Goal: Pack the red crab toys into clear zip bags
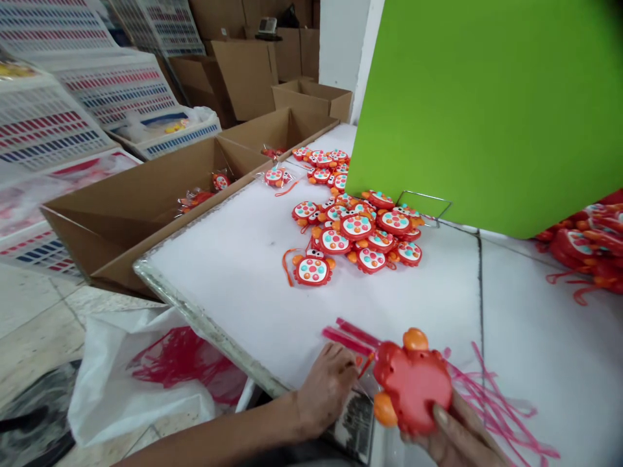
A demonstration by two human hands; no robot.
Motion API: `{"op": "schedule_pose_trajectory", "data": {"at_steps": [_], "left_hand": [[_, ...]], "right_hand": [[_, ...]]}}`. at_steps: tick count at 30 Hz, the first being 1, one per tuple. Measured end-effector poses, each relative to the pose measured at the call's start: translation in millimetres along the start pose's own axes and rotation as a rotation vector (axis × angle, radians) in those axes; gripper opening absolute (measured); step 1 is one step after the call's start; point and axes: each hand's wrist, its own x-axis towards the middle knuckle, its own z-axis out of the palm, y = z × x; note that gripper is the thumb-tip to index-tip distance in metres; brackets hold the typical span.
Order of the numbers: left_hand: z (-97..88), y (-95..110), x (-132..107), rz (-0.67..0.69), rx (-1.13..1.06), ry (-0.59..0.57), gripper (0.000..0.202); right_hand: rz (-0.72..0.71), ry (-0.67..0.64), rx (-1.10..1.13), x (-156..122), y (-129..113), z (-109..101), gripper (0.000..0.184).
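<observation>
My right hand grips a red crab-shaped toy with orange claws, its plain back turned up. From the toy an orange cord runs to the curled fingers of my left hand, which are pinched on it. Pink strips lie on the table just beyond my left fingers. More crab toys of the same kind, with coloured dots on white fronts, lie in a pile ahead; a single crab toy sits at its near side.
Cardboard boxes holding bagged toys stand along the table's left edge. A green board rises at the back right. Loose pink strips lie at right, more red toys beyond. A white sack hangs at lower left.
</observation>
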Motion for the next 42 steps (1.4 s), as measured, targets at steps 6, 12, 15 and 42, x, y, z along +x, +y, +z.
{"op": "schedule_pose_trajectory", "data": {"at_steps": [6, 12, 15, 42], "left_hand": [[-3.3, 11.9, -4.4, 0.159, 0.163, 0.066, 0.013], [-49.3, 11.1, -3.1, 0.062, -0.030, 0.175, 0.013], [-72.7, 1.4, -0.1, -0.295, -0.288, 0.200, 0.016], [-40.6, 2.7, 20.5, -0.611, -0.931, -0.055, 0.015]], "right_hand": [[-0.386, 0.033, -0.685, 28.5, 18.2, 23.9, 0.053], [-0.582, 0.089, -1.180, 33.1, 31.8, 6.8, 0.051], [-0.654, 0.108, -1.243, 31.3, 34.1, 0.2, 0.052], [-0.676, -0.066, -1.503, 32.2, 13.2, 29.2, 0.016]]}}
